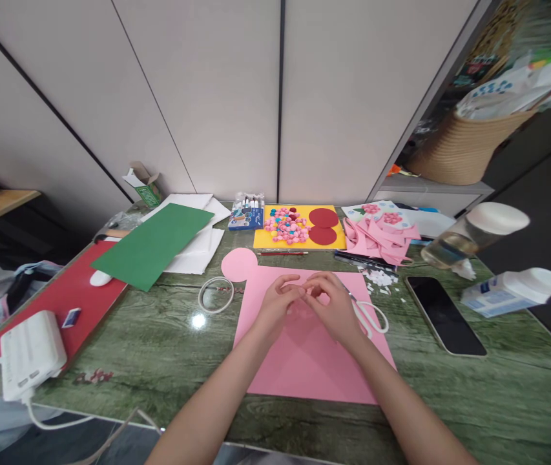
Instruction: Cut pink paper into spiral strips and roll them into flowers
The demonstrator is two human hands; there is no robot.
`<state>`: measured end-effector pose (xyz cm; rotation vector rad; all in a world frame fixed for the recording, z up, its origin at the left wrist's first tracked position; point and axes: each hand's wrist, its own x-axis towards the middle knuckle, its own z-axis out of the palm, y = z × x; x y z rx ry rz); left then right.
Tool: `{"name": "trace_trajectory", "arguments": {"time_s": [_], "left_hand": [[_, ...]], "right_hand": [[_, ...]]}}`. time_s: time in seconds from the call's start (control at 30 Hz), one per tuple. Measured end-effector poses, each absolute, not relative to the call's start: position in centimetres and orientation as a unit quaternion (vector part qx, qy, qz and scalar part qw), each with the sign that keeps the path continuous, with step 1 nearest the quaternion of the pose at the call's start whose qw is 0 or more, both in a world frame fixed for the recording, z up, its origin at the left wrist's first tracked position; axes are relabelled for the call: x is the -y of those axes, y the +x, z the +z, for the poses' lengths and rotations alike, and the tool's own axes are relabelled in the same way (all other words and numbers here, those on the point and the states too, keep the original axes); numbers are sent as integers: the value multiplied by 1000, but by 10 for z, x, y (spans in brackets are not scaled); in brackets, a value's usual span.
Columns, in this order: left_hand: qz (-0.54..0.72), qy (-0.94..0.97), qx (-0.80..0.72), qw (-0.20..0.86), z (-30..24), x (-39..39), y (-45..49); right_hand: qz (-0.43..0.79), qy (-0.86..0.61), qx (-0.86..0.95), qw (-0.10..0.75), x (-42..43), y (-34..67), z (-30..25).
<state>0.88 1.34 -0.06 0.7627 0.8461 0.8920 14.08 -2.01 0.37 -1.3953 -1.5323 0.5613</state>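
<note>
My left hand (282, 300) and my right hand (331, 303) meet above a pink sheet of paper (311, 368). Thumbs and forefingers are pinched together at the same spot; whatever is between them is too small or hidden to name. White-handled scissors (376, 316) lie partly under my right hand at the sheet's right side. A pink paper circle (239, 265) touches the sheet's upper left corner, with a white ring (216, 295) below it. Beyond my hands, a yellow sheet (265, 240) bears many small pink balls (287, 227) and two dark red circles (323, 218).
Pink paper offcuts (382, 236) and white scraps (380, 278) lie back right. Further right are a phone (444, 316), a cup (473, 236) and a white bottle (512, 292). On the left lie a green sheet (154, 245), a red sheet (91, 310) and a power bank (33, 352).
</note>
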Motion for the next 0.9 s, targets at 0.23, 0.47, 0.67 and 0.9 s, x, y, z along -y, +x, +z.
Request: {"name": "trace_trajectory", "arguments": {"time_s": [0.23,0.47,0.67,0.9], "left_hand": [[408,359,-392,742,-1,-15,8],[425,364,-385,734,3,-14,10],[417,370,-390,733,1,-12,9],[404,380,-379,741,2,-10,11]], "right_hand": [[242,-548,652,465,20,140,2],[238,-544,658,463,20,142,-4],[219,-565,634,480,20,142,-2],[209,-571,626,488,19,139,1]]}}
